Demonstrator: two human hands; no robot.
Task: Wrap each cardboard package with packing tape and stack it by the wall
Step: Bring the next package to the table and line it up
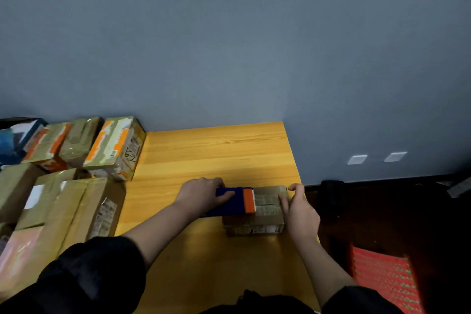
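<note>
Your left hand (204,195) gripped the blue body of the tape dispenser (235,201), fingers curled over its top, with the orange cutter end pointing right and resting on top of the small cardboard package (257,219). Your right hand (298,209) was on the package's right end, thumb and fingers bent over the upper edge as if pinching or pressing the tape down there; how firmly it clamped, you could not tell from this view.

That package sat near the right edge of the yellow wooden table (216,150), well apart from the grey wall (229,46) behind it. Its long side ran left to right, in line with the dispenser, so the cutter lay directly left of your right hand with only the taped top face between them. The left hand was the one set to pull; the right was the anchor.

Judging by the glossy bands already across the top and front, this package looked partly wrapped, and the next pull probably ran leftward along that same axis, or ended with a tear at the cutter. The risk seemed to be the light package sliding if the right hand eased off.

Other packages (112,148) stood against the wall at the left, and larger boxes (66,209) lay nearer you on that side.
</note>
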